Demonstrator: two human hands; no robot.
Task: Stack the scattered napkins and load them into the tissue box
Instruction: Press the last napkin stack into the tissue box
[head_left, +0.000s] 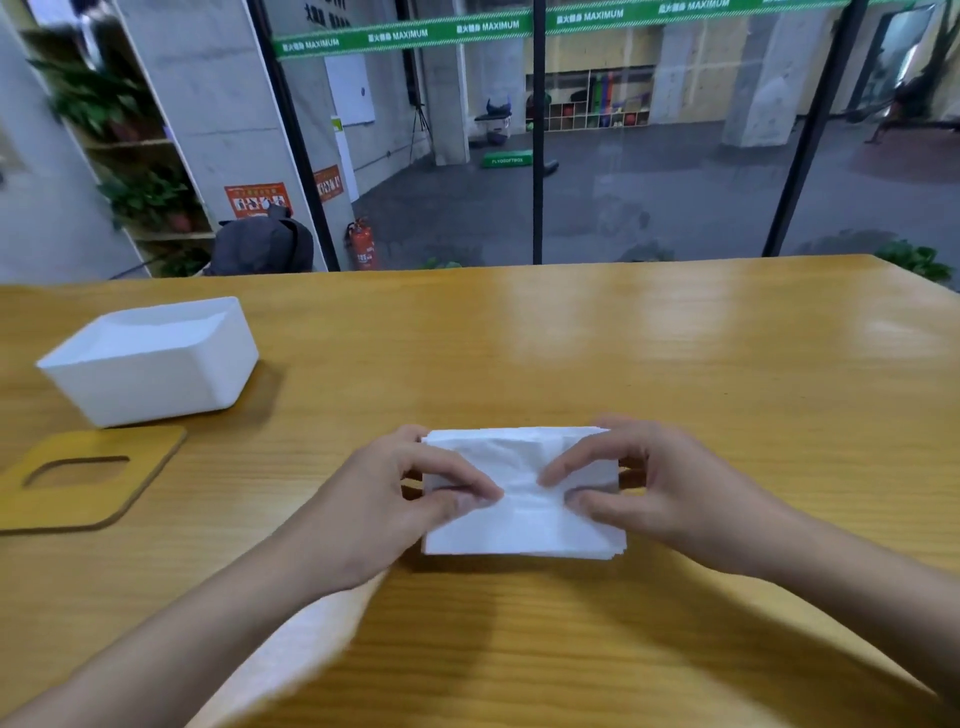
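A stack of white napkins (519, 525) lies on the wooden table (675, 364), near the front middle. My left hand (395, 499) grips its left side, thumb and fingers curled over the top sheet. My right hand (660, 488) grips the right side the same way, fingertips near the stack's centre. The top napkin is creased between my fingers. The white tissue box (156, 364) stands open at the left, apart from the stack. Its wooden lid (93, 478), with an oval slot, lies flat in front of the box.
Another white sheet (291, 654) lies partly under my left forearm, blurred. The table's far edge meets a glass wall. A dark backpack (260, 244) and a red fire extinguisher (362, 244) sit beyond it on the left.
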